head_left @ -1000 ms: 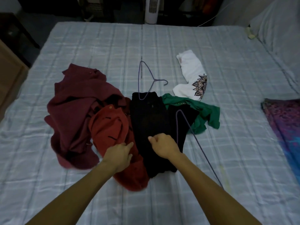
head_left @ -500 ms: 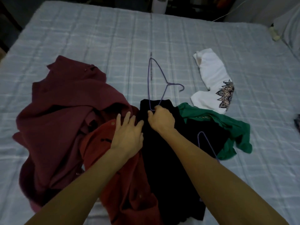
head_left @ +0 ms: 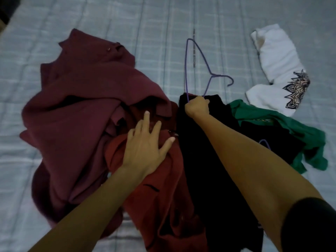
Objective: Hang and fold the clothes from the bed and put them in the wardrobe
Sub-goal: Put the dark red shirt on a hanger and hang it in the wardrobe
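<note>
Both arms reach out over the bed, whose pale checked sheet shows all around the heap of clothes. The left hand lies flat with fingers spread, palm down on the rust-red shirt, its fingertips reaching the folds where that shirt meets the maroon garment, which sprawls in a big crumpled mound to the left of that hand. The right hand is farther out, curled into a fist at the far edge of the black garment; it is closed around the lower wires of the purple hanger, whose frame and hook lie on the sheet just beyond the knuckles. The black garment runs under the right forearm back toward the person. To the right of that forearm a green shirt lies bunched, partly under a black piece of cloth, and a small loop of a 2nd purple hanger pokes out just beside the arm. Beyond the green shirt, farther right of the right hand, lies a white shirt with a dark printed motif, apart from the hanger.
</note>
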Demonstrator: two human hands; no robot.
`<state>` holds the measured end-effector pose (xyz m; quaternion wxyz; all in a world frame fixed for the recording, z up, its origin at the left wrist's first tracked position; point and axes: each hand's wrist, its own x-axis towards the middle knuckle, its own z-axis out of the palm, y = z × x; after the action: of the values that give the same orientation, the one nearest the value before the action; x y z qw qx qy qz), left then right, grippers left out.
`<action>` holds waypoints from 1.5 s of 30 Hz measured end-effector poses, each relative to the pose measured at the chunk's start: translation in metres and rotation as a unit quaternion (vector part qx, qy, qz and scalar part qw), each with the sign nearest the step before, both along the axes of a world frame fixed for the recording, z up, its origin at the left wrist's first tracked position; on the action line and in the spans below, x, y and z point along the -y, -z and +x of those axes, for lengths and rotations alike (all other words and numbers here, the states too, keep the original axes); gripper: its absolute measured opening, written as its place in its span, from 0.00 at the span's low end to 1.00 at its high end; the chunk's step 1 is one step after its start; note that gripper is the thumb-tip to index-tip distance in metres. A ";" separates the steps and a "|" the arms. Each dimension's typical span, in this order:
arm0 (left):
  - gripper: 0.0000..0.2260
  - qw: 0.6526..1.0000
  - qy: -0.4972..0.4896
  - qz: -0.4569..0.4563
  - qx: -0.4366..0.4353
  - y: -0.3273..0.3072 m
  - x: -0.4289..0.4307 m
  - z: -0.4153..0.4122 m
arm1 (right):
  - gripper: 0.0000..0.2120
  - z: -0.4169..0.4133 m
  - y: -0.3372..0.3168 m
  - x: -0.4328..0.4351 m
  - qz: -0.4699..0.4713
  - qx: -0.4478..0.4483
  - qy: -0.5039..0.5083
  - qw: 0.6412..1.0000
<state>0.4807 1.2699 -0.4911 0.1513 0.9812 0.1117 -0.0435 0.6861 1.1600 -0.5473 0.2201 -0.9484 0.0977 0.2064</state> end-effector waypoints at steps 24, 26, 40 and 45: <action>0.09 0.986 0.010 -0.137 0.095 -0.203 0.004 -0.144 | 0.11 -0.234 -0.225 0.057 0.325 -0.009 0.131 0.937; 0.09 0.979 0.002 -0.145 0.140 -0.242 0.010 -0.153 | 0.11 -0.246 -0.264 0.073 0.337 -0.015 0.136 0.931; 0.07 0.973 0.096 -0.144 0.150 -0.383 0.104 -0.253 | 0.10 -0.346 -0.383 0.178 0.505 -0.058 0.139 0.850; 0.09 0.983 0.029 -0.173 0.056 -0.328 0.145 -0.290 | 0.13 -0.376 -0.379 0.210 0.546 -0.059 0.087 0.831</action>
<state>0.1904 1.1251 -0.1627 0.3235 0.9439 0.0657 -0.0118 0.3104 0.9502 -0.1682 0.7125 -0.6479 0.0637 0.2619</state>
